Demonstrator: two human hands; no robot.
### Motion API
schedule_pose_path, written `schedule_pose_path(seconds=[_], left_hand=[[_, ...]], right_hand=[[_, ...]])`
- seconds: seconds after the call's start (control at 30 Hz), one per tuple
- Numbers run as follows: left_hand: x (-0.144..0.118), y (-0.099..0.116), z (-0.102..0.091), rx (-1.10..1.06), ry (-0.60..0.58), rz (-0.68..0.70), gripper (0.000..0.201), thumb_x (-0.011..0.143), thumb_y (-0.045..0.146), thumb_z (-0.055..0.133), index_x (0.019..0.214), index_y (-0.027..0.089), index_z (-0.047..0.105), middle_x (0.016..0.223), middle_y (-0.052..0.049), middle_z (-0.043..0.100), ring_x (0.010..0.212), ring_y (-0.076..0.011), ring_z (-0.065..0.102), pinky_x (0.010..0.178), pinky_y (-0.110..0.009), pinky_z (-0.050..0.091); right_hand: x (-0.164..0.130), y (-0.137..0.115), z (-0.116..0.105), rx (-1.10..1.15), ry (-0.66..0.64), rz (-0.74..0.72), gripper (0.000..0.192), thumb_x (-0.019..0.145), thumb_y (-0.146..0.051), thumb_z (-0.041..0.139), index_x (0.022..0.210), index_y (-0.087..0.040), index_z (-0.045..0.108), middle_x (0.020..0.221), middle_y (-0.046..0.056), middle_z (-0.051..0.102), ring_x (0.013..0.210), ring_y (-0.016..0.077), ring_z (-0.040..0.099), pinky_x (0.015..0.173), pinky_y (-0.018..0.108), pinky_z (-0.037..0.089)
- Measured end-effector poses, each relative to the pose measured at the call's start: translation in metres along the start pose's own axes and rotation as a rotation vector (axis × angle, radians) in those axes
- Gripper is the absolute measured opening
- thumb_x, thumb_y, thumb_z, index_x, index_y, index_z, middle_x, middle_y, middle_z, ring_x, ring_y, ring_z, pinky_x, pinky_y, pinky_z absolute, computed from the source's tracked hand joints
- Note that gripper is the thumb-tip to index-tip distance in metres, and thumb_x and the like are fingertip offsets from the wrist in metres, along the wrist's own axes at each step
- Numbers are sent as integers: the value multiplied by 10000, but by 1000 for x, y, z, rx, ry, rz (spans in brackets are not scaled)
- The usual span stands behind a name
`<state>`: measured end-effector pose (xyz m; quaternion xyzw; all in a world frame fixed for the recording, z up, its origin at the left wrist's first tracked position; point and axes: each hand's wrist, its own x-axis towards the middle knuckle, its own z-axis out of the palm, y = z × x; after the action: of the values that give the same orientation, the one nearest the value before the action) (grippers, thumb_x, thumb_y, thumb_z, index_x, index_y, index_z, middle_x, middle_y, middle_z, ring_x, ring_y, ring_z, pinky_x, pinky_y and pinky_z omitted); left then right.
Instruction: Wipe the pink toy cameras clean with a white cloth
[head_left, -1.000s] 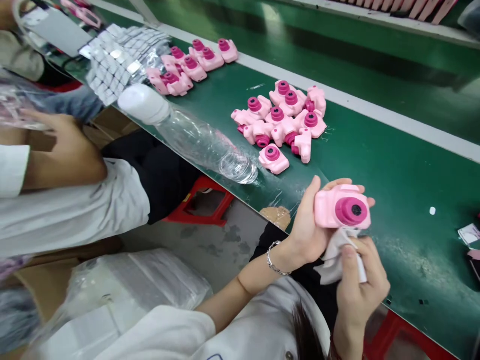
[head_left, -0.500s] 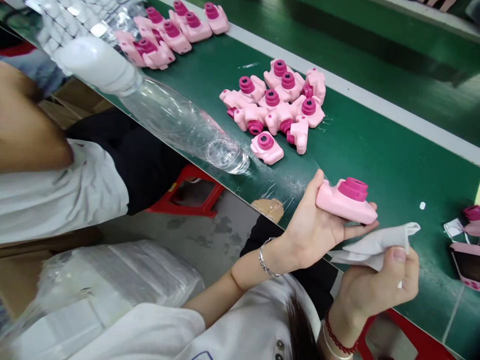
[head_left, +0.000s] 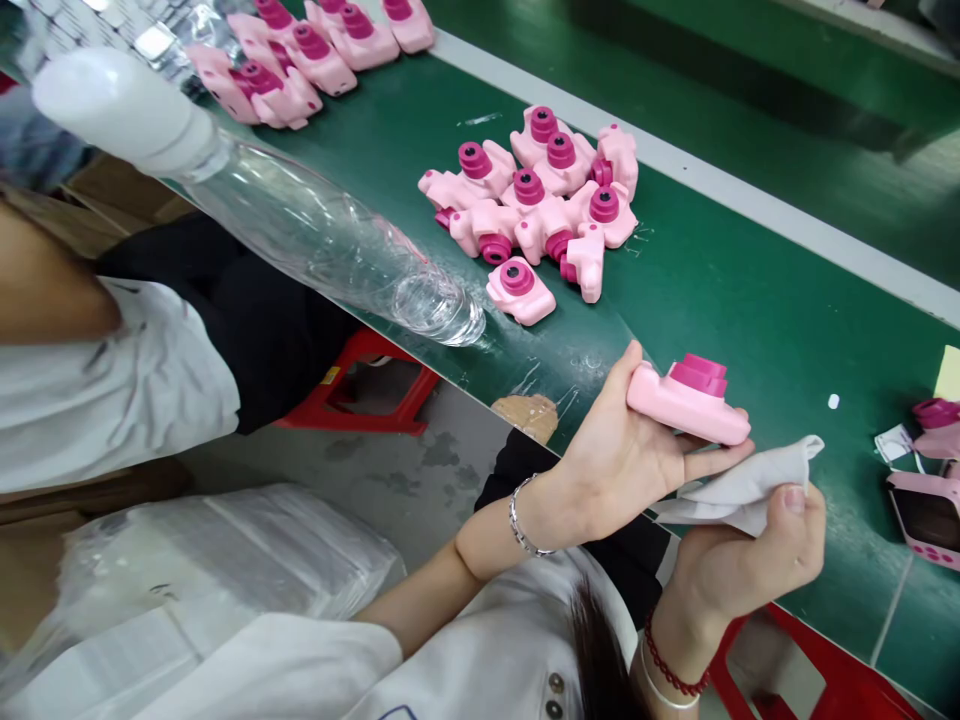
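Pink camera in left hand, cloth in right

- 1 right hand (head_left: 757, 560): thumb and fingers clamped on the cloth; red bracelet (head_left: 667, 660) at wrist
- 1 cloth (head_left: 761, 483): pale, folded, thin; lies just below the left hand's fingers, contact between them hard to tell
- 1 left hand (head_left: 611, 470): palm up, fingers beneath the camera and thumb at its end, gripping it; silver bracelet (head_left: 517, 525) at wrist
- 1 camera (head_left: 686, 405): pink, magenta lens upward, slightly tilted; held over the table, above the cloth
- 1 table (head_left: 735, 290): green, pale strip (head_left: 787, 230) along its far side
- 1 screen unit (head_left: 926, 515): pink, dark display, at right; white tag (head_left: 894, 443) beside it
- 1 bottle (head_left: 315, 225): clear, white cap, near the table's edge
- 1 loose camera (head_left: 521, 292): pink, lens up, at the pile's near side
- 1 pile (head_left: 529, 190): pink cameras crowded together, lenses facing various ways
- 1 far group (head_left: 311, 60): more pink cameras, well apart from the left hand, beyond the bottle
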<state>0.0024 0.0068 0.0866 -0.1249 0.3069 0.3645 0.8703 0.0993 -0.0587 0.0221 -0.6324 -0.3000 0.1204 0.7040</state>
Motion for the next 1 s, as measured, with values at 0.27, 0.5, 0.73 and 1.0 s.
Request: schedule_pose_path(seconds=[0.27, 0.5, 0.73, 1.0], left_hand=[[2, -3, 2, -3, 15, 15, 636, 1072, 565, 239, 867, 121, 646, 860, -100, 665, 868, -210, 674, 952, -391, 533], [6, -9, -5, 97, -2, -31, 706, 1063, 610, 222, 747, 142, 645, 699, -49, 622, 668, -150, 604, 728, -268, 484], [11, -12, -4, -2, -3, 87, 636, 1087, 521, 226, 799, 149, 654, 786, -66, 672, 775, -185, 659, 892, -349, 530], [4, 2, -10, -57, -129, -12, 572, 1029, 539, 323, 938, 92, 667, 905, -143, 718, 930, -286, 721, 841, -387, 566]], right_hand=[[-2, 4, -1, -30, 7, -34, 147, 831, -270, 614, 694, -225, 586, 641, -23, 416, 603, 162, 424, 561, 302, 329], [9, -15, 6, -316, -383, -649, 32, 904, -250, 697, 874, -252, 685, 738, -13, 590, 714, 172, 543, 677, 345, 436], [39, -3, 7, -459, -279, -645, 101, 877, -248, 761, 867, -198, 674, 749, -24, 612, 691, 136, 558, 684, 303, 409], [36, 6, -19, -260, -4, -230, 227, 866, -424, 735, 771, -242, 639, 697, -7, 553, 652, 193, 503, 626, 347, 372]])
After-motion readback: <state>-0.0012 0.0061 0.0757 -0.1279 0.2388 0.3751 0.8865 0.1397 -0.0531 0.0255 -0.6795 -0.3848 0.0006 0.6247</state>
